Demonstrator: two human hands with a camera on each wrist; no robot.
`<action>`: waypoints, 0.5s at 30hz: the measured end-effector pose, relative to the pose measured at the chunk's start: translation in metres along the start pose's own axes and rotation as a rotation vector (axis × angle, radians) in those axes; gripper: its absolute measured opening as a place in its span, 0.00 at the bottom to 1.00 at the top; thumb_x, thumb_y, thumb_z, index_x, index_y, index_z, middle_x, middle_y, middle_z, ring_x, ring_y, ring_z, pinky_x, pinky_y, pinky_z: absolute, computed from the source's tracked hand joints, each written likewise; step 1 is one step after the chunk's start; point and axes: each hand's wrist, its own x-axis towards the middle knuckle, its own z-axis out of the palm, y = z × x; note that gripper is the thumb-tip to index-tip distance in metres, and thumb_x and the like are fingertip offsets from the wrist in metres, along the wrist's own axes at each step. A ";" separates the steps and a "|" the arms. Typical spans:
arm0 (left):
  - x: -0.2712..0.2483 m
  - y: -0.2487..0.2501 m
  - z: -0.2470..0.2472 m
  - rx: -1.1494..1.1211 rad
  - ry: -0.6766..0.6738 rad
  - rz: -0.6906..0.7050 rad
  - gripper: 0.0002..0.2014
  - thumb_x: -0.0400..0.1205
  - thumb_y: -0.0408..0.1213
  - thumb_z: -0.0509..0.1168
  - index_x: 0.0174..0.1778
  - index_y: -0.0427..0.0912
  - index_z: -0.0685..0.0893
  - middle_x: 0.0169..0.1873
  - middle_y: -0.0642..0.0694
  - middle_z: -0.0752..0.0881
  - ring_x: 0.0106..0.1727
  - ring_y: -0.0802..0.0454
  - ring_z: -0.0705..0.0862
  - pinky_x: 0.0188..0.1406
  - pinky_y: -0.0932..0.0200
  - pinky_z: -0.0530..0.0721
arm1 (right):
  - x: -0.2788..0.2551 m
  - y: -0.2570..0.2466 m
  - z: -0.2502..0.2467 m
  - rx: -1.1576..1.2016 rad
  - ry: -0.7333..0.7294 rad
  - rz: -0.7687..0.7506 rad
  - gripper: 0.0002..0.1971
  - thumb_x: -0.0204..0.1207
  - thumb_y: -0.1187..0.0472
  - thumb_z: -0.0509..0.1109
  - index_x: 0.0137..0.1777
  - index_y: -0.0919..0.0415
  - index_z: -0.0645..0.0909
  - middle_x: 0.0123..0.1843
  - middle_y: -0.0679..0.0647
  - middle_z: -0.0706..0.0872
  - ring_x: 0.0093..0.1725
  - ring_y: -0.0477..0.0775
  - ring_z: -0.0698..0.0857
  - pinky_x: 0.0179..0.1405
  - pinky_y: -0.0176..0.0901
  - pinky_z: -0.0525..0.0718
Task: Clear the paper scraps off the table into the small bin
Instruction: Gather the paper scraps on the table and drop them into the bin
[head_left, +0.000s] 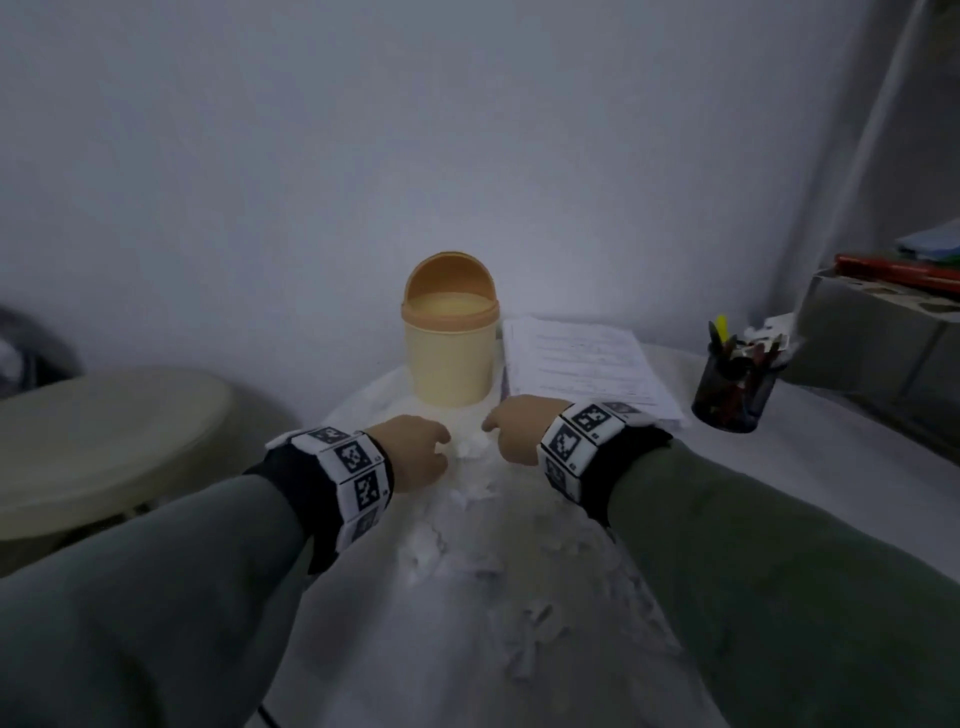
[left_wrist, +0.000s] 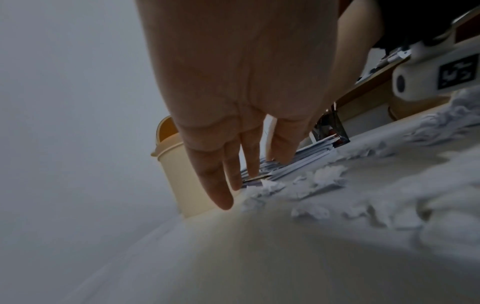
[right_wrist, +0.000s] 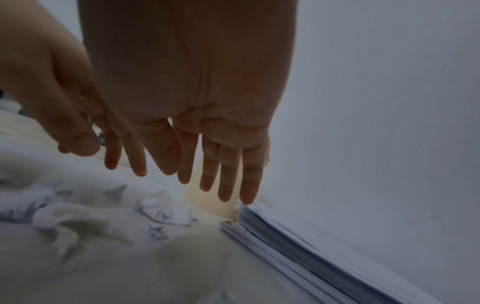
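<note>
While both hands hang just in front of the small bin (head_left: 451, 347), nearly all the work looks undone: paper scraps (head_left: 470, 525) lie strewn along the tabletop (head_left: 810, 493) from the bin's foot back toward the person, and nothing white is visible inside the bin, whose lid is tipped open. The left hand (head_left: 413, 451) and right hand (head_left: 522, 423) flank a small heap of scraps; from the head camera the fingers are hidden. Each wrist view settles it: the left fingers (left_wrist: 221, 185) and right fingers (right_wrist: 228, 176) point down, straight and slightly spread, holding nothing, above the scraps. Only the head view shows the paper stack (head_left: 587, 364) and pen cup (head_left: 735, 384) together.
</note>
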 end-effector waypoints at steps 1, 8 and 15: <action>0.002 -0.003 0.002 0.005 -0.006 0.003 0.25 0.87 0.44 0.52 0.81 0.45 0.63 0.80 0.43 0.65 0.80 0.46 0.65 0.78 0.54 0.66 | 0.007 -0.006 0.000 -0.007 -0.022 -0.015 0.23 0.82 0.66 0.56 0.77 0.61 0.69 0.78 0.59 0.72 0.76 0.60 0.73 0.75 0.52 0.73; 0.013 0.000 0.016 0.041 -0.018 0.062 0.20 0.85 0.39 0.57 0.73 0.40 0.74 0.71 0.40 0.77 0.72 0.43 0.76 0.70 0.53 0.73 | 0.027 -0.024 0.016 -0.120 -0.110 -0.085 0.23 0.84 0.66 0.54 0.79 0.62 0.66 0.78 0.59 0.70 0.77 0.58 0.71 0.71 0.46 0.69; 0.007 0.016 0.014 0.089 -0.090 0.089 0.18 0.86 0.37 0.53 0.65 0.34 0.81 0.65 0.37 0.81 0.66 0.40 0.79 0.67 0.52 0.75 | 0.012 0.003 0.035 -0.246 -0.167 -0.047 0.28 0.85 0.59 0.56 0.83 0.61 0.54 0.84 0.58 0.60 0.83 0.57 0.61 0.80 0.47 0.59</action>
